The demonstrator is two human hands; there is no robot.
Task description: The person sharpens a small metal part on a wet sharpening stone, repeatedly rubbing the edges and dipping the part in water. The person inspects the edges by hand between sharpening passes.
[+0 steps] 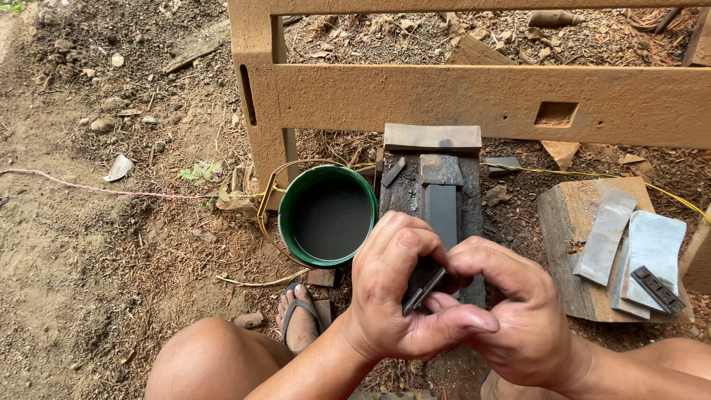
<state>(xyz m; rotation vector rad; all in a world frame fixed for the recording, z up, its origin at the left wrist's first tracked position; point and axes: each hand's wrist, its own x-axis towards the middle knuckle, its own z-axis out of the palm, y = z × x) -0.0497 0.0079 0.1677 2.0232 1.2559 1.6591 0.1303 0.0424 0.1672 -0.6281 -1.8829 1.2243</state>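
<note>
Blade handling above the sharpening stone

Head view. Both hands meet over the near end of the sharpening stone (442, 211), which lies lengthwise on a dark, wet block in front of the person's knees. The left hand (400, 292) is curled closed, its fingers (404, 244) wrapped over the top and its thumb stretched beneath; the right hand (518, 311) is likewise closed, with its fingers (481, 259) bent inward. Between them sits a small dark metal blade (422, 289), held edge-on and tilted, clear of the stone rather than resting on it. Only a short part of the blade shows, so its edge condition cannot be told.

Recommended practice, as a judgement from this view:
- Keep fingertips behind the cutting edge and pinch on the flat faces.
- Lower the bevel flat onto the stone before any stroke; a rocked blade rounds the edge.
- Keep the stone wet. The green bucket (328, 216) of dark water stands just left of the block, within reach.

Further flat stones (606, 235) and a second dark slotted blade (658, 289) lie on a wooden slab (566, 252) at the right. A sandalled foot (300, 318) rests near the bucket; keep it clear of any dropped blade.
</note>
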